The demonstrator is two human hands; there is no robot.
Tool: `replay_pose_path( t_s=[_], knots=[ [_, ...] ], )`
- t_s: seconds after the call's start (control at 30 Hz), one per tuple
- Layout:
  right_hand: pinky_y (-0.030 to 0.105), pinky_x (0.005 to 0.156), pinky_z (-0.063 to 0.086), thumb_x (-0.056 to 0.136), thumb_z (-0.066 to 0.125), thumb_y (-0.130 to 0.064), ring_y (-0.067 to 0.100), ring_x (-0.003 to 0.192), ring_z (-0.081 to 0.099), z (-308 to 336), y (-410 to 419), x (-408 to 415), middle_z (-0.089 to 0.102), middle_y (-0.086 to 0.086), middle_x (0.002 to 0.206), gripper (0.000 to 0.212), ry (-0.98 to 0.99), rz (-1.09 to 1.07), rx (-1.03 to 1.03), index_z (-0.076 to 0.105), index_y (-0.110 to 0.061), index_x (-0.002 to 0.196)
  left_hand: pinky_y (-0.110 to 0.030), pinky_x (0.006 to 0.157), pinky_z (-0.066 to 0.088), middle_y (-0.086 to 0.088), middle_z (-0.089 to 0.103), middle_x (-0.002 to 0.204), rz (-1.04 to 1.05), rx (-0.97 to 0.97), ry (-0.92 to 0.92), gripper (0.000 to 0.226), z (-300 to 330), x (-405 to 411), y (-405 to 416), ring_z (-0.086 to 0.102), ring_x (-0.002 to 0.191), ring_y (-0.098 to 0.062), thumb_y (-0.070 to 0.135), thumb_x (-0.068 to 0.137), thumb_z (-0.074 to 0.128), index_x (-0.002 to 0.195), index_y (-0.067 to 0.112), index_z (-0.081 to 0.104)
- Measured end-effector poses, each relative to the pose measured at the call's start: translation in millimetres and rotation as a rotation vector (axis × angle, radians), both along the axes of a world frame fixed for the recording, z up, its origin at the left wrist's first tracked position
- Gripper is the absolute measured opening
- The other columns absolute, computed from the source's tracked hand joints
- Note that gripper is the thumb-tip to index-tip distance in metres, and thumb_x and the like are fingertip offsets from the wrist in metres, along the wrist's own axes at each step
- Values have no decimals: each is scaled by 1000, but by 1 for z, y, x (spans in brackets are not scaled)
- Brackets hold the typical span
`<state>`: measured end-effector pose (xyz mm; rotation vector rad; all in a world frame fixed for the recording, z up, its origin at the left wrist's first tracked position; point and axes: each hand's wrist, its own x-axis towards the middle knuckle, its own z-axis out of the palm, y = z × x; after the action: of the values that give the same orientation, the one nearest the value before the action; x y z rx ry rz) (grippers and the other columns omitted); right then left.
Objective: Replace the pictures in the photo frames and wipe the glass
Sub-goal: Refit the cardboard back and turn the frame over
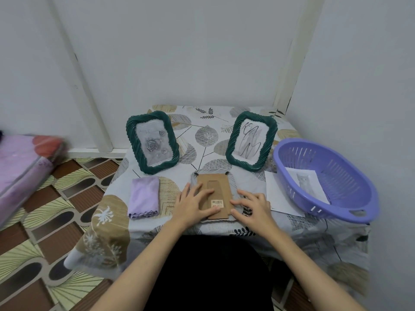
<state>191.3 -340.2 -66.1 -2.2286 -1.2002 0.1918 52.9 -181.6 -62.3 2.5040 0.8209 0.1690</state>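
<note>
We see a grey frame (pixel 212 194) lying face down on the table (pixel 224 225), its brown cardboard back turned up, directly between the two hands. The left hand (pixel 193 204) lies flat on the left part of the backing with fingers spread and nearly straight, fingertips reaching toward the barcode sticker (pixel 217 203). The right hand (pixel 253 208) rests on the frame's right edge, fingers loosely extended and pressing down; neither hand curls around anything.

Behind them, two green frames stand upright: the left green frame (pixel 152 142) shows a pale rose drawing, the right green frame (pixel 251 141) a loose black line sketch. A folded lilac cloth (pixel 144 196) lies just left of the left hand. To the right, a purple basket (pixel 325 178) sits on a sheet of paper (pixel 272 194) and holds a cat picture (pixel 308 182).

The grey frame's glass side is hidden against the tablecloth, and the hands cover much of its lower rim. The barcode sticker's print is too small to read. Faint writing at the top of the rose drawing is illegible. At the far left, a pink bundle (pixel 22 167) is blurred and cut off.
</note>
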Motion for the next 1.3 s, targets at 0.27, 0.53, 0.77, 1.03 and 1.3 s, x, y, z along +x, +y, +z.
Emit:
replay_pose_path(
  t_s=[0.27, 0.53, 0.77, 1.03, 1.3],
  knots=[
    [32, 93, 23, 87, 56, -43, 16, 118, 36, 10, 7, 0, 50, -18, 130, 23, 122, -79, -11, 61, -42, 109, -44, 118, 8, 8, 17, 154, -22, -11, -12, 62, 0, 0, 0, 2, 144, -24, 63, 77, 55, 133, 46, 37],
    [41, 100, 24, 78, 45, -70, 22, 128, 24, 25, 14, -19, 27, -1, 145, 49, -93, 33, -340, 37, -62, 125, -37, 115, 16, -5, 35, 148, -64, -243, -202, 32, 6, -18, 16, 15, 143, -22, 31, 88, 58, 120, 27, 60],
    [43, 101, 23, 80, 46, -68, 23, 131, 21, 23, 13, -25, 20, 0, 149, 48, -82, 19, -348, 38, -59, 127, -32, 114, 17, 1, 39, 146, -216, -174, -64, 58, 12, -32, 21, 19, 141, -13, 48, 71, 72, 122, 23, 60],
    [43, 102, 22, 81, 46, -66, 24, 132, 20, 25, 13, -28, 19, 1, 150, 47, -55, 15, -349, 38, -58, 127, -28, 113, 27, -3, 48, 140, -235, -30, -88, 49, 3, -31, 20, 33, 138, -19, 47, 81, 62, 122, 19, 60],
    [43, 102, 21, 81, 46, -66, 23, 132, 20, 25, 12, -29, 18, 0, 151, 48, -44, 16, -347, 38, -59, 127, -29, 110, 29, -3, 49, 138, -182, -59, -172, 49, 3, -29, 13, 36, 136, -20, 48, 79, 60, 118, 20, 63]
  ],
)
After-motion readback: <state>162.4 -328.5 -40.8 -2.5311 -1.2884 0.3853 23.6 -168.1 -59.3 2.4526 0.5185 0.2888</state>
